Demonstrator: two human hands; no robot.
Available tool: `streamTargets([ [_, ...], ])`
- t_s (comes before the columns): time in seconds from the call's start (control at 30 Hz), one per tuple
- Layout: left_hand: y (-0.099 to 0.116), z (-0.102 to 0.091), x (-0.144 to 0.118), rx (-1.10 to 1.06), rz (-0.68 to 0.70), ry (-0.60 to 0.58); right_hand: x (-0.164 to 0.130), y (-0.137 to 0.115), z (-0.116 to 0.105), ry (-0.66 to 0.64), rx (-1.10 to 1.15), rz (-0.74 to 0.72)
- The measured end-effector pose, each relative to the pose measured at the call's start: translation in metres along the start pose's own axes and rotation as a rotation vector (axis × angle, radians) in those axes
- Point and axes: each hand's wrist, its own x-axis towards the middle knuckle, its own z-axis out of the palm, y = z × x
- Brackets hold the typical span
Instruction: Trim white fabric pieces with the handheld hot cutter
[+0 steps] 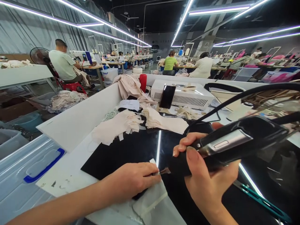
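My right hand [206,175] is wrapped around a black corded hand tool [225,147] with a silver switch plate. Its narrow metal tip [165,170] points left and ends close to the fingertips of my left hand [134,181]. Those fingers are closed together and press on a pale, thin sheet-like piece [156,200] at the edge of the glossy black board [117,156]. A small white corner of the piece sticks out past the fingertips. Under the left palm something dark is mostly hidden. Teal snips [264,201] lie on the board beside my right wrist.
Two stacks of beige fabric pieces [119,125] [166,122] lie beyond the board. Behind them stand a phone [167,97], a vented white box [182,93] and a red spool [142,82]. The tool's black cable [234,100] arcs at right. A clear bin [21,178] is at left; people sit at sewing machines.
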Motion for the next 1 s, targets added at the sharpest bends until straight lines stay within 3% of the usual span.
streamTargets([
  [0.4,0.001,0.0,0.0,-0.038,-0.029,-0.034,0.0,-0.001,0.002,0.013,-0.022,0.006],
  [0.63,-0.003,-0.004,0.001,-0.156,-0.059,0.048,0.002,-0.004,-0.002,0.001,-0.039,0.015],
  [0.8,0.0,-0.015,0.008,-0.245,-0.269,0.157,0.012,-0.013,-0.009,0.03,-0.097,-0.044],
  [1.0,0.01,-0.013,0.014,-0.097,-0.559,0.005,0.019,-0.03,-0.032,0.087,-0.429,-0.066],
])
